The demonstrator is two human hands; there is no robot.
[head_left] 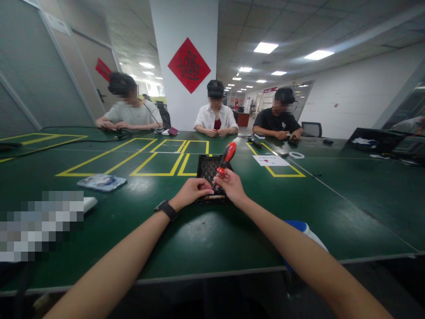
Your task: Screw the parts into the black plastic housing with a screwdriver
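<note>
A screwdriver with a red and black handle stands tilted, handle up and leaning right. My right hand is closed around its lower part, near the shaft. Beneath both hands lies a black open tray, with small dark parts inside that are too small to name. My left hand, with a dark band on its wrist, reaches over the tray from the left. Its thumb and fingers are pinched together close to the screwdriver's tip. Whatever they hold there, if anything, cannot be made out.
Yellow tape rectangles mark the green table. A phone-like flat item lies left, a printed sheet and white ring right. A blue and white object sits under my right forearm. Three people sit opposite.
</note>
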